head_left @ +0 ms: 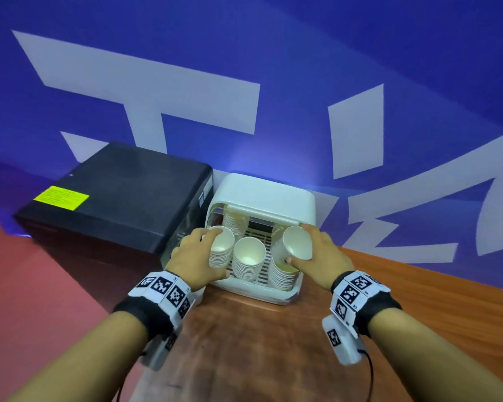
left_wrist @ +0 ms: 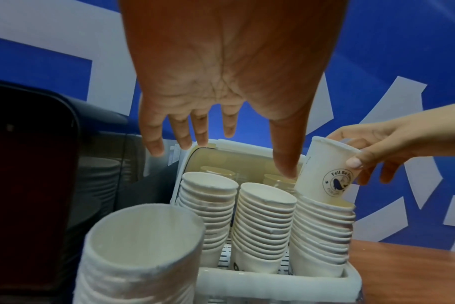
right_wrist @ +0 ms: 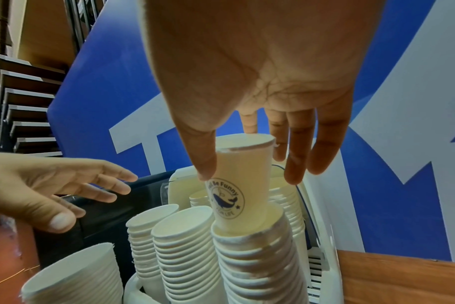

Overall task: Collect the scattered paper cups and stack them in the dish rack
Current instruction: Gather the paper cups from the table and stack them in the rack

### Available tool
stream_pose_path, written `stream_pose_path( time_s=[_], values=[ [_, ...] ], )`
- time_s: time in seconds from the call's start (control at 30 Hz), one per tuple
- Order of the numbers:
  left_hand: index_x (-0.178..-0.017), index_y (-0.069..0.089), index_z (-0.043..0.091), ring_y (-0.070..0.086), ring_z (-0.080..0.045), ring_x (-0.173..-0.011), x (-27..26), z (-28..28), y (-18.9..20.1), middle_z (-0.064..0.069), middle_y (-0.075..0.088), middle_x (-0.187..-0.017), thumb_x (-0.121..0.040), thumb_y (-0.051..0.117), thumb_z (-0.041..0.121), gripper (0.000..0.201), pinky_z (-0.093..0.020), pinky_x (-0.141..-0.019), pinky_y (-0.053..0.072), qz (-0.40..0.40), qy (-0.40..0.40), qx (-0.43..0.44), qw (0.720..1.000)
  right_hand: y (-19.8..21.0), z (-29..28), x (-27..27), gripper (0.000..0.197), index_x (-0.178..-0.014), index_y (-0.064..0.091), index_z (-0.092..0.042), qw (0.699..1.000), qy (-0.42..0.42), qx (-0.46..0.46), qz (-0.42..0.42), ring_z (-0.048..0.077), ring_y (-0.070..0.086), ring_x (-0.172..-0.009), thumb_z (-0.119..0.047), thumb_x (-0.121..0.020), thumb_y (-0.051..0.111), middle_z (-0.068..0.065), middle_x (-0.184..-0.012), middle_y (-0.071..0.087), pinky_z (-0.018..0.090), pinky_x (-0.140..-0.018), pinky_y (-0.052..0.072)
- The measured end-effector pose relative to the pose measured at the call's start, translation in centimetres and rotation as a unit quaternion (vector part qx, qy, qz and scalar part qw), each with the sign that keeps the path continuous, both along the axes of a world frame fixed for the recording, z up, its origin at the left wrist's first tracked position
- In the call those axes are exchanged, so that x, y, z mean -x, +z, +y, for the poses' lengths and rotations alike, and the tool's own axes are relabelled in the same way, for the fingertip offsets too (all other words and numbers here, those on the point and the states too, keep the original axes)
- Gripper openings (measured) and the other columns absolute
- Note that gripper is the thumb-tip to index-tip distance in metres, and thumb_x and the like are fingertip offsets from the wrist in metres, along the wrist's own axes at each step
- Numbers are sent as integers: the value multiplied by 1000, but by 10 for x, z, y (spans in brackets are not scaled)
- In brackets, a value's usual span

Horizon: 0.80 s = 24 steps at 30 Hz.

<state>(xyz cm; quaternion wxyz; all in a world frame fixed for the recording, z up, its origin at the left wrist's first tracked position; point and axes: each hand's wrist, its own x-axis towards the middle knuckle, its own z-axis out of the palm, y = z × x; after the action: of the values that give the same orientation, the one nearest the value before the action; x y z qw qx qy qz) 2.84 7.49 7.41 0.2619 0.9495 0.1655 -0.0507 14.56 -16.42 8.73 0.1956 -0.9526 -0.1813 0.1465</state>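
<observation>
Cup with the whale print is pinched by thumb and fingers of my right hand, its base already a little way inside the top of the right stack in the rack, but it sits tilted, rim leaning toward the middle stack, so it is only partly nested. My left hand is spread, fingers straight and apart, holding nothing; in the head view it lies against the left stack, though in the wrist views the fingers look clear of any cup, so I cannot tell whether it touches. A further stack stands in front of the rack's left corner, outside it as far as I can judge. Step in hand, as I read it: seat this cup. To do it well I would first bring the cup upright, axis in line with the stack, then press straight down from the rim, and loosen the pinch only once it is seated. Pushing while tilted may crease the paper wall or jam the rim. The right stack is tall and its neighbours stand just beside it, so side force could topple them; steadying the stacks with the free left hand seems prudent. Rack sits on the wooden tabletop, beside a black box.
</observation>
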Motion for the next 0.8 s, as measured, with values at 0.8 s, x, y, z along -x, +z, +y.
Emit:
stream_pose_path(
  time_s=[0.8],
  values=[
    [-146, 21, 31, 19, -23, -141, -43, -47, -17, 1, 22, -152, -74, 74, 44, 90, -45, -112, 24, 26, -90, -140, 986, -18, -9, 11, 84, -144, 25, -32, 997, 22, 68, -29, 25, 44, -124, -52, -74, 68, 0, -139, 39, 37, -98, 43]
  ],
)
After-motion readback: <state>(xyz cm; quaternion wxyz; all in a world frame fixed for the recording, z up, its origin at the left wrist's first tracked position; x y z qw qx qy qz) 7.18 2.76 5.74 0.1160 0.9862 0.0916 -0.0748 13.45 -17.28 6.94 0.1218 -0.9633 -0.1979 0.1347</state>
